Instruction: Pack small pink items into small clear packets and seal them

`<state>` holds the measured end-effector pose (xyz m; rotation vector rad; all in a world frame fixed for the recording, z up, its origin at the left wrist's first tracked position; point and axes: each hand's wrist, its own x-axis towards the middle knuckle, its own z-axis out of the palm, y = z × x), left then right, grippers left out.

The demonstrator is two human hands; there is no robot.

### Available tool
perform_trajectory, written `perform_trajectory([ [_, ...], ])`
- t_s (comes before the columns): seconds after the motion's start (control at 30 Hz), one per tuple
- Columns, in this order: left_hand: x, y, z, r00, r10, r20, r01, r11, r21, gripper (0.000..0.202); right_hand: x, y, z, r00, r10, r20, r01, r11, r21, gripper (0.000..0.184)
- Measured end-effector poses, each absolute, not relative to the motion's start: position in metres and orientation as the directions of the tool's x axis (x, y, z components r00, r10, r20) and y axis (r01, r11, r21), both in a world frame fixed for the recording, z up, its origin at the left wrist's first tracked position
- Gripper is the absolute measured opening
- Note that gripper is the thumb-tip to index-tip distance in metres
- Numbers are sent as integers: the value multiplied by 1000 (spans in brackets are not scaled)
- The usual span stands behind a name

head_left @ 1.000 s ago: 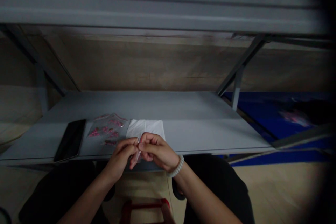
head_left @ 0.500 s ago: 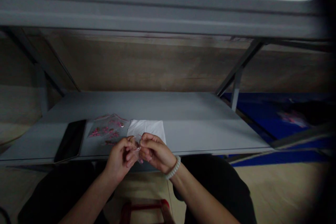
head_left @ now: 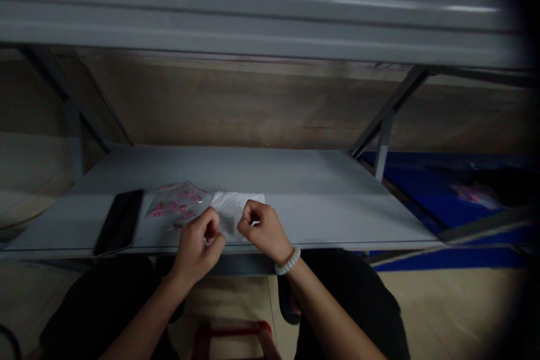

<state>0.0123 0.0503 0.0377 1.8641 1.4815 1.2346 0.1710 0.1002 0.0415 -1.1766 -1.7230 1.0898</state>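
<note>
1. L hand [head_left: 197, 250], near-left of white sheet [head_left: 230, 208]: fingers curled; can't tell if gripping.
2. R hand [head_left: 270, 236], at white sheet's right side: curled, grip unclear.
3. Clear bags [head_left: 179, 202], left of white sheet: pink pcs [head_left: 156, 211] already inside; sealing unclear.

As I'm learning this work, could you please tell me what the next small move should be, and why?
Perhaps open the right hand above the flat white item: it is curled there, apart from the curled left hand, and I cannot tell whether either holds anything.
</note>
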Motion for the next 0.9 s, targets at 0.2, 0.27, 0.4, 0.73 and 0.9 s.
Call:
perform_trajectory([
  [0.2, 22, 56, 27, 206, 875, 437, 547, -474, 690, 86, 172, 101, 41, -365, 913, 184, 238, 283, -929, 17],
  [0.27, 24, 58, 26, 178, 883, 434, 569, -452, 687, 73, 174, 102, 40, -381, 905, 188, 229, 289, -929, 17],
  [0.4, 24, 60, 30, 155, 875, 458, 588, -454, 669, 47, 181, 105, 38, -395, 903, 168, 221, 271, -937, 20],
  [0.73, 29, 57, 34, 149, 879, 453, 553, -453, 699, 43, 187, 99, 47, -410, 904, 120, 155, 198, -968, 16],
  [0.9, 24, 64, 30, 100, 887, 452, 553, -427, 716, 40, 192, 106, 45, -377, 919, 117, 88, 162, -983, 16],
])
